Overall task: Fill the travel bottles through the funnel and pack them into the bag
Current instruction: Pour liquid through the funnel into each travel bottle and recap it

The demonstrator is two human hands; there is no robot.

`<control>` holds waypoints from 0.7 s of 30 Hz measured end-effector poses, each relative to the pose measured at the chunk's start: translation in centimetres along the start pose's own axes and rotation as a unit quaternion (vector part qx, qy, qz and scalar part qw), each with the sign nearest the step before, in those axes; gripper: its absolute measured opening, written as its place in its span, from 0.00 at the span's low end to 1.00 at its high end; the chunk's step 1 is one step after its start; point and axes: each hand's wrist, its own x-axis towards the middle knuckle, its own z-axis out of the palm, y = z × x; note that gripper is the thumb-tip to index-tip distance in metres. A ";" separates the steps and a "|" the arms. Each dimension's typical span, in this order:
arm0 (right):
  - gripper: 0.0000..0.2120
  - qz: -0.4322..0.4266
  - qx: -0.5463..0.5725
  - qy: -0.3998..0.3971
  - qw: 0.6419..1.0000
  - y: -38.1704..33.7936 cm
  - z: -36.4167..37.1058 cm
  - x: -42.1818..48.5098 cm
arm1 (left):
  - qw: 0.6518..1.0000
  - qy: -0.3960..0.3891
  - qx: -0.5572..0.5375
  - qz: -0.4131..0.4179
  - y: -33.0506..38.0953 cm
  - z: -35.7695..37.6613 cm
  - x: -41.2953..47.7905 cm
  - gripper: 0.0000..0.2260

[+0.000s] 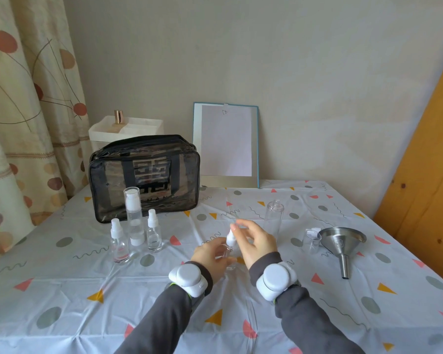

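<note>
Clear plastic toiletry bag with black trim and straps (pixel 143 177): upright, landmark.
Tall clear pump bottle with clear cap (pixel 134 218): upright, just in front of bag.
Two small clear spray bottles with white heads (pixel 118 242) (pixel 154 232): upright, flanking pump bottle.
Third small clear spray bottle (pixel 229 247): front-right of bag, left hand (pixel 210 251) grips body, right hand (pixel 256 238) pinches white head.
Uncapped clear bottle (pixel 274 218): upright, right of bag.
Steel funnel (pixel 343 241): on its side, far right of bag.

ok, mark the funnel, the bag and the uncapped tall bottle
funnel (pixel 343 245), head view, on the steel bowl's outer wall.
bag (pixel 143 180), head view, on its clear front panel.
uncapped tall bottle (pixel 274 218), head view, on its clear body.
</note>
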 end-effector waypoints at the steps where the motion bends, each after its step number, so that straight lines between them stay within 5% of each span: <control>1: 0.13 -0.001 -0.010 0.018 1.000 0.0 -0.2 0.2 | 1.000 0.001 0.001 -0.003 0.0 0.0 0.1 0.16; 5: 0.11 -0.028 -0.031 0.043 0.998 -0.1 -0.5 0.2 | 1.000 -0.001 0.013 -0.004 -0.1 0.0 0.1 0.16; 9: 0.21 -0.081 -0.039 -0.089 0.992 0.2 0.2 0.0 | 1.000 0.003 0.014 0.005 0.0 0.0 -0.1 0.15; 16: 0.12 -0.039 -0.099 -0.048 0.993 0.2 0.0 1.0 | 1.000 0.008 0.024 -0.008 0.0 0.0 0.1 0.17; 21: 0.20 -0.061 -0.091 -0.079 0.991 0.4 0.4 0.5 | 1.000 -0.004 0.008 0.003 0.0 0.0 0.0 0.17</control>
